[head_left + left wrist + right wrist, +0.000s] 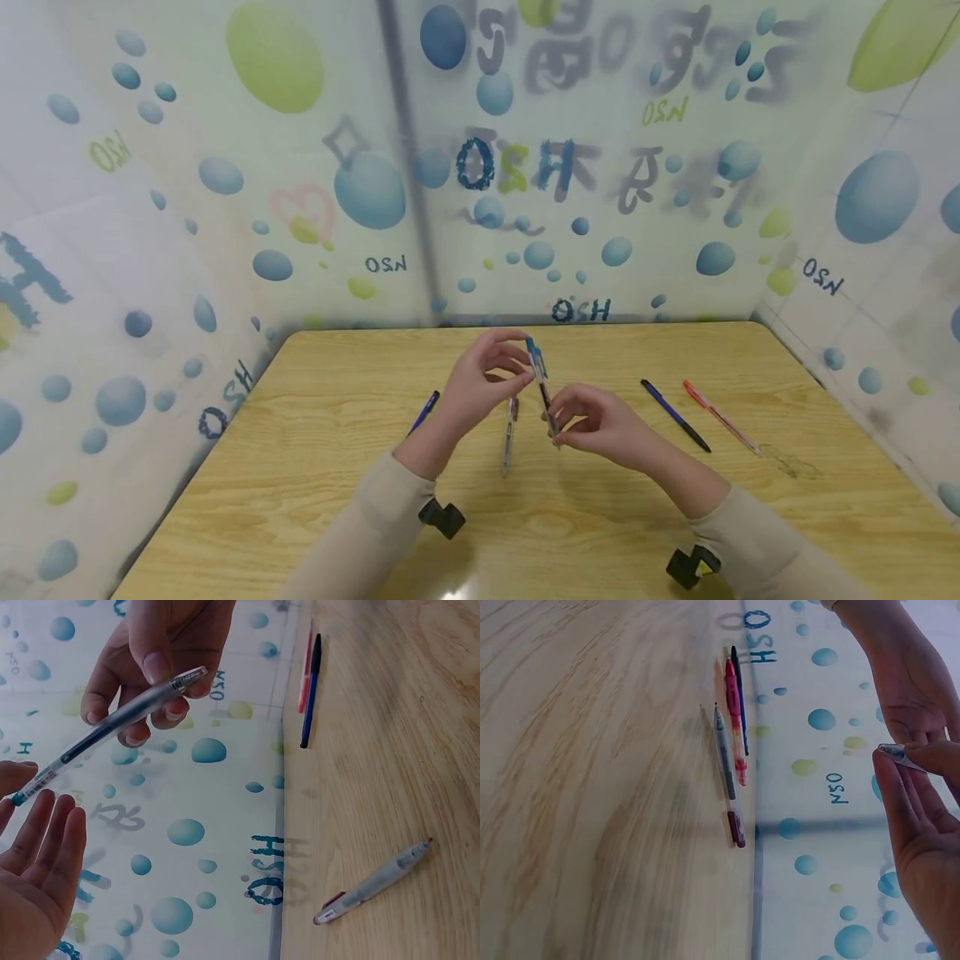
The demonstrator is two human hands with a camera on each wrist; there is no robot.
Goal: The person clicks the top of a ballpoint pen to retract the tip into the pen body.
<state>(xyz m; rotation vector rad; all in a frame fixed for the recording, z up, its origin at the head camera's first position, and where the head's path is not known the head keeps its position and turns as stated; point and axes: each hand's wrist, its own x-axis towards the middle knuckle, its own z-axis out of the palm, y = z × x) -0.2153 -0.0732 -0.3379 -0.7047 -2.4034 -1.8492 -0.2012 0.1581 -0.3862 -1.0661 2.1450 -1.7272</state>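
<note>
A clear gel pen with a blue-green end and clip (542, 383) is held slantwise above the table between both hands. My left hand (476, 377) pinches its blue-green upper end with thumb and fingertip, the other fingers loosely spread. Near the writing tip, my right hand (609, 429) pinches the barrel between thumb and fingers. A dark ink refill shows through the barrel (112, 724) in the left wrist view. In the right wrist view only the pen's tip (892, 752) shows past the right fingers. Below the hands, a clear pen with a dark reddish clip (508, 440) lies on the table.
A blue pen with a black end (675, 415) and a red pen (722, 417) lie on the right. Another blue pen (425, 412) lies beside the left forearm. The right wrist view also shows a pink-red pen (735, 712). Patterned curtains (300, 208) surround the wooden table (337, 375).
</note>
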